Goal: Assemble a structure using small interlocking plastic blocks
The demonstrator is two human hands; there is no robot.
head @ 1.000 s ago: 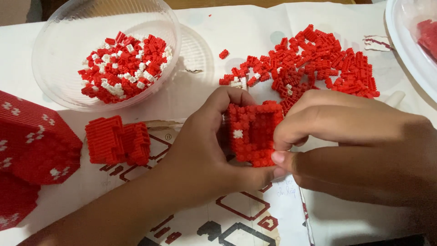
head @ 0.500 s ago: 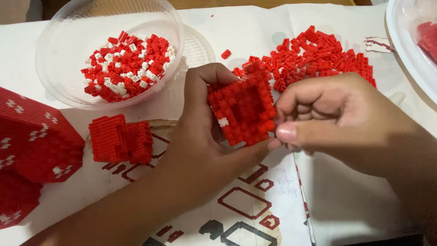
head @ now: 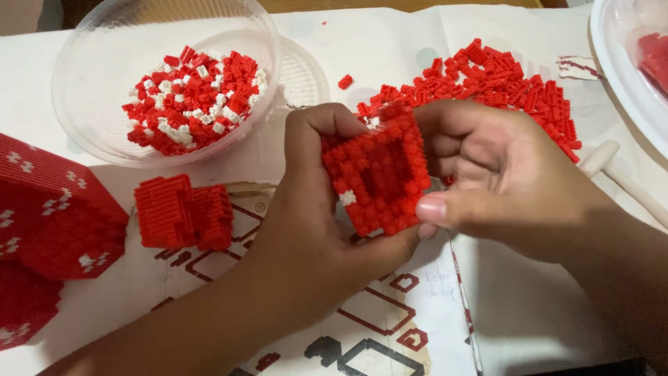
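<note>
A square red block panel (head: 379,174) made of tiny studded bricks, with a recessed middle and one white brick at its lower left, is held tilted between both hands. My left hand (head: 313,216) cups it from the left and beneath. My right hand (head: 501,177) grips its right edge, thumb on the lower right corner. Behind the hands lies a loose pile of red bricks (head: 501,83) on the paper.
A clear plastic bowl (head: 90,63) at the back left holds red and white bricks. A small built red piece (head: 182,212) lies left of my hands, a large red built body with white marks (head: 49,223) at the far left. A printed instruction sheet (head: 390,313) covers the table; another clear dish (head: 626,56) sits at the right edge.
The panel has been lifted and turned so its studded, recessed face points toward the camera. Both hands rose with it and the view moved closer.
</note>
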